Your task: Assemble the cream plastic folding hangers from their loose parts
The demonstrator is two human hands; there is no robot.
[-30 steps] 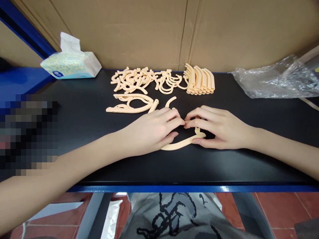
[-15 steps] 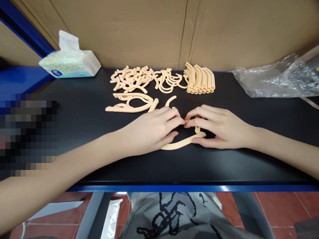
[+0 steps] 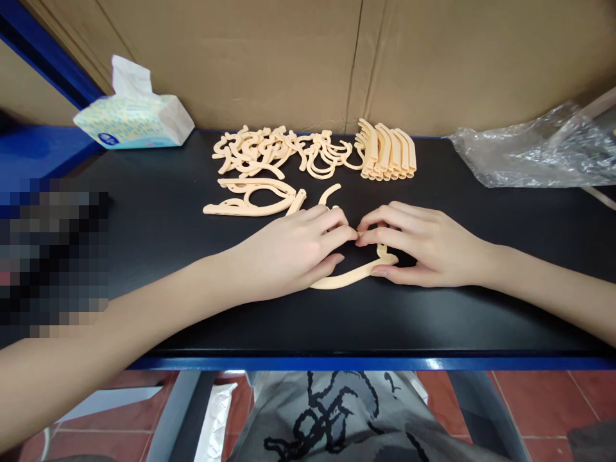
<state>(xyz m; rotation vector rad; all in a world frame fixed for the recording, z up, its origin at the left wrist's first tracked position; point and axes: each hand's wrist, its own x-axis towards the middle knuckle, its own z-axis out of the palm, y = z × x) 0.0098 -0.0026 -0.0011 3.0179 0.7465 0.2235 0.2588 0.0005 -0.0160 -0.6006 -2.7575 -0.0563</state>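
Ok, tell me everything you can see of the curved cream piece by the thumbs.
The curved cream piece looks like smooth plastic. It appears to lie on the black table, bowing toward the near edge. Its left end disappears beneath the left hand; contact there is hidden. The thumb of the right hand seems to touch it near its right end, where a small knobbed part joins or overlaps it.

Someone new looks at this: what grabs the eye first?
The left hand and right hand, fingertips close together above the black tabletop, around a curved cream piece. Behind them, a jumble of cream parts lies left of neatly stacked bars. A tissue pack sits back left.
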